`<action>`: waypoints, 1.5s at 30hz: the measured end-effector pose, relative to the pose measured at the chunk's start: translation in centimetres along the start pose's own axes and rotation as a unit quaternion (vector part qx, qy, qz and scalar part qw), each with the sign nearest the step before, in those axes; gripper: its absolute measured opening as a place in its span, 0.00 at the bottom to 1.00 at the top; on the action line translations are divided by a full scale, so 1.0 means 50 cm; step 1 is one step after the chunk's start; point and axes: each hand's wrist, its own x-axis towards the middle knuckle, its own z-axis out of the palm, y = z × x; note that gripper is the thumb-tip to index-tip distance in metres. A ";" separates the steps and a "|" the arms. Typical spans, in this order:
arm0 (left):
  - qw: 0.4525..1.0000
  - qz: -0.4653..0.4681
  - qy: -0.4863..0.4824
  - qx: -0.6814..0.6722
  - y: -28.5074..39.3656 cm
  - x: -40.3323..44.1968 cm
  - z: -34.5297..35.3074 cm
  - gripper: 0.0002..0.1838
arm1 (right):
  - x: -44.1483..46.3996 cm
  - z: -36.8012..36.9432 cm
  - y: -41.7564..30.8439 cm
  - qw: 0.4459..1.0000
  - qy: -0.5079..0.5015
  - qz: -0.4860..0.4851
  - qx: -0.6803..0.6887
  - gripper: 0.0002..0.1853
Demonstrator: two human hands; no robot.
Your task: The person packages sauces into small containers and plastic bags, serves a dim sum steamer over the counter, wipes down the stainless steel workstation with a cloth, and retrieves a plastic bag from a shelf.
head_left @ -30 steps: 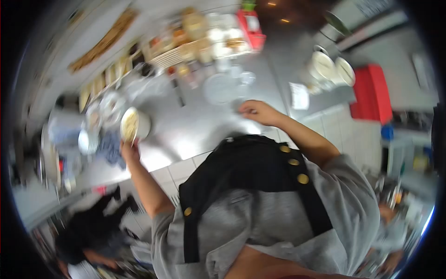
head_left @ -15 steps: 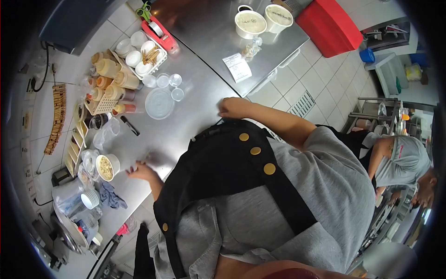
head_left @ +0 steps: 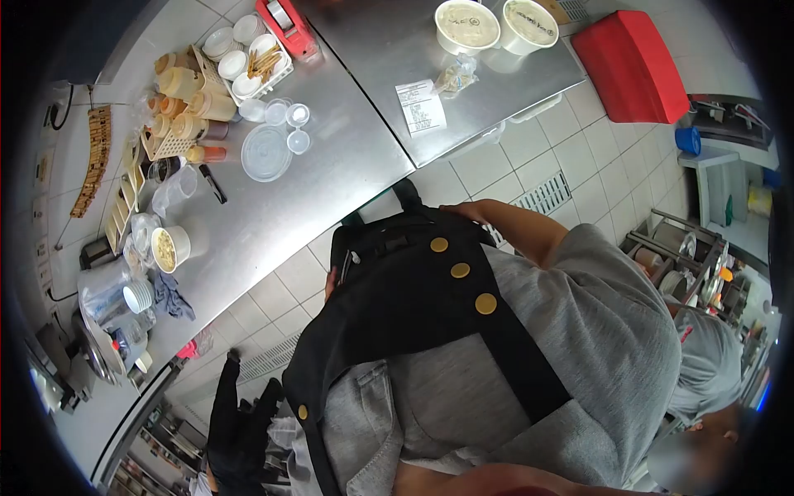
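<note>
My right hand (head_left: pixel 465 210) is at the edge of my black apron (head_left: pixel 389 289), near the waist. Its fingers are partly hidden by the cloth. Only a sliver of my left hand (head_left: pixel 331 283) shows at the apron's left side; its fingers are out of sight. Both hands are away from the steel table (head_left: pixel 331 165). On the table's left part stands a white tub of food (head_left: pixel 169 250), with a black marker (head_left: pixel 212 183) farther back. A clear round lid (head_left: pixel 266 153) lies near several small clear cups (head_left: pixel 278 112).
Two lidded tubs (head_left: pixel 467 27) stand at the back, near a receipt (head_left: pixel 421 108) and a small knotted bag (head_left: pixel 456 75). Sauce bottles (head_left: pixel 184 83) and a red tape dispenser (head_left: pixel 286 29) line the far side. A red bin (head_left: pixel 630 66) stands right; a co-worker (head_left: pixel 707 360) is behind it.
Both hands have left the table: the right moved to my waist, the left drew back behind the apron. My body has moved back from the table edge. Another person now shows at lower left.
</note>
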 end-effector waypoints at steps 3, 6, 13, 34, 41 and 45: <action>0.995 -0.065 -0.005 0.075 -0.082 -0.030 0.012 0.14 | 0.091 -0.045 0.072 0.988 0.030 0.044 -0.143 0.32; 0.989 -0.104 0.018 0.103 -0.131 -0.062 -0.004 0.15 | 0.318 -0.142 0.194 0.794 0.070 -0.093 -0.597 0.25; 0.984 -0.120 0.102 0.080 -0.223 -0.128 -0.066 0.17 | 0.255 -0.172 0.130 0.738 0.268 -0.217 -0.581 0.18; 0.922 -0.323 0.202 -0.071 -0.699 -0.686 0.129 0.19 | 0.277 0.430 -0.023 0.710 0.102 -0.230 -0.658 0.23; 0.884 -0.299 0.304 -0.191 -0.712 -0.713 0.163 0.19 | 0.454 0.311 -0.045 0.627 0.184 -0.291 -0.699 0.20; 0.888 -0.246 0.309 -0.235 -0.684 -0.625 0.132 0.19 | 0.410 0.326 -0.087 0.448 -0.017 -0.276 -0.850 0.18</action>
